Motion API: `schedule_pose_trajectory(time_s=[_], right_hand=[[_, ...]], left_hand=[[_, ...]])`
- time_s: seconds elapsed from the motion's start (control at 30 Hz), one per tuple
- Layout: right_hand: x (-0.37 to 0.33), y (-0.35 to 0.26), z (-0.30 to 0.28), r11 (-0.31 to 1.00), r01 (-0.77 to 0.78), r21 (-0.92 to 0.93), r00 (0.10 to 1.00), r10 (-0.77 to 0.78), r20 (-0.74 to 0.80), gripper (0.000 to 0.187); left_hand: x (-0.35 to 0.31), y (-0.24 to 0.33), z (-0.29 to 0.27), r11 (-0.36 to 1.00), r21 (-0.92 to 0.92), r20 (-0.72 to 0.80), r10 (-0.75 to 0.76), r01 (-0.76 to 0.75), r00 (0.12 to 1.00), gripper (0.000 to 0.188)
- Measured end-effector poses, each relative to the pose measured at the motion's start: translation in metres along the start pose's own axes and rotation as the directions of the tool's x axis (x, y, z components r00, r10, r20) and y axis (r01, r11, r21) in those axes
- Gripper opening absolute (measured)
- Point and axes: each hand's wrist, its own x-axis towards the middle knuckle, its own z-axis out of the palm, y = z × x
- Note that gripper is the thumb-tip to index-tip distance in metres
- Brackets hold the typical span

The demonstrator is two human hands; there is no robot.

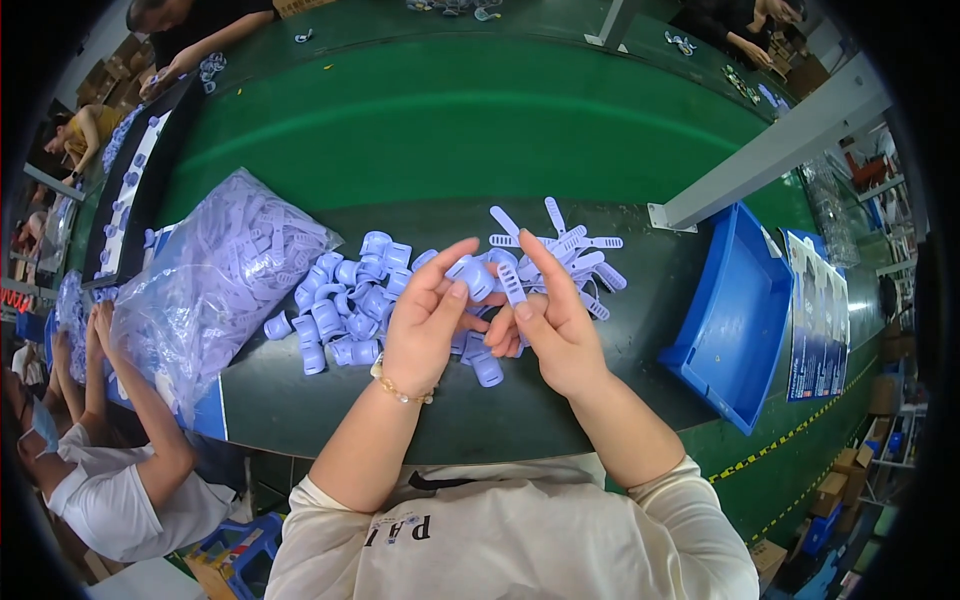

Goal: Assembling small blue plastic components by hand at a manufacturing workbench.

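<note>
Purple cap (468, 277): pinching it above the dark table (500, 432) with the left hand (418, 322), forefinger extended. Gripping a slotted strap (511, 284) between thumb and fingers of the right hand (562, 338), just beside the cap, apparently for viewing both together. Facing loose caps (327, 320) heaped near and leftward, probably for easy picking. Flanking these with a blue tray (745, 325) rightward and a clear bag (180, 310) of straps leftward, likely as stock. Seeing loose straps (606, 242) fanning out beyond the hands, then a green surface (430, 140) stretching farther.
</note>
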Motion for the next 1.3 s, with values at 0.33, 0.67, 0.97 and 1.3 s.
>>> schedule_pose_trajectory(time_s=[0.33, 0.67, 0.97, 1.3], right_hand=[[-0.003, 0.005, 0.003, 0.961, 0.045, -0.272, 0.998, -0.029, 0.064, 0.062], [-0.002, 0.006, 0.002, 0.955, 0.014, -0.296, 0.999, 0.001, 0.048, 0.064], [0.001, 0.008, -0.001, 0.949, 0.05, -0.311, 0.998, -0.035, 0.054, 0.064], [0.003, 0.009, -0.001, 0.965, -0.017, -0.262, 0.999, 0.026, 0.029, 0.064]], left_hand=[[-0.003, -0.003, -0.003, 0.959, 0.281, 0.072, 0.006, -0.026, 0.997, 0.035], [-0.003, -0.004, 0.001, 0.914, 0.401, -0.005, 0.072, -0.064, 0.997, 0.034], [-0.003, -0.009, 0.0, 0.853, 0.514, -0.039, 0.129, -0.091, 0.991, 0.033], [-0.002, -0.009, -0.003, 0.842, 0.533, -0.038, 0.121, -0.083, 0.992, 0.033]])
